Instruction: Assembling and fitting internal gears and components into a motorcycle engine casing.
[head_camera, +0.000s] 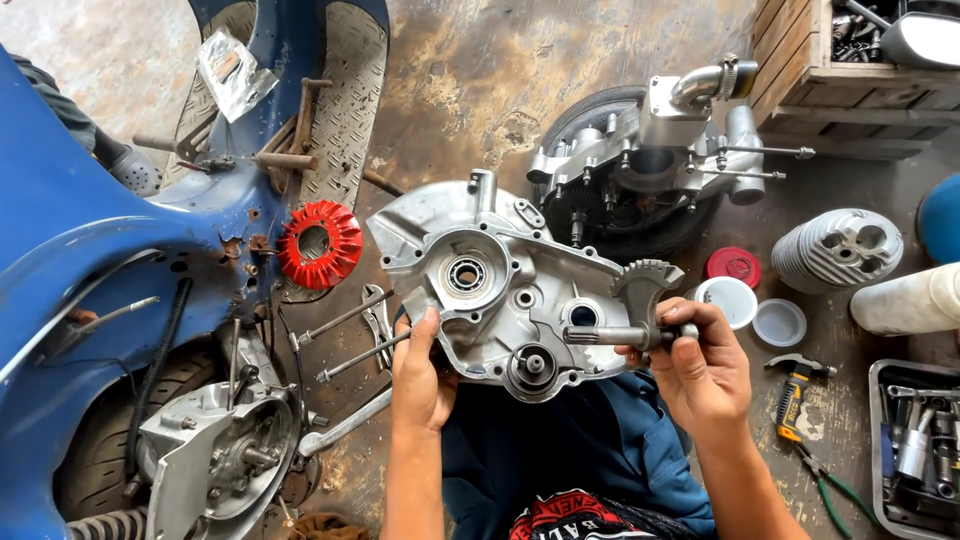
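My left hand (420, 375) grips the edge of the silver aluminium engine case half (495, 290) over my lap, my right hand (700, 370) holds the grey toothed gear shaft (625, 325) beside its open bore, not yet seated.

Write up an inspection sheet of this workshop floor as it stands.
Surface: stained, worn concrete floor.
Job's things: silver cast-metal engine case half, tilted on the lap; grey toothed sector gear on a steel shaft.
Clutter: red finned fan wheel, grey finned cylinder head, yellow-handled hammer, white round lids.
Hands: left hand grips the case's lower edge; right hand fingers pinch the shaft.
Cables: black ribbed hose.
Surroundings: blue scooter body, wooden crate.
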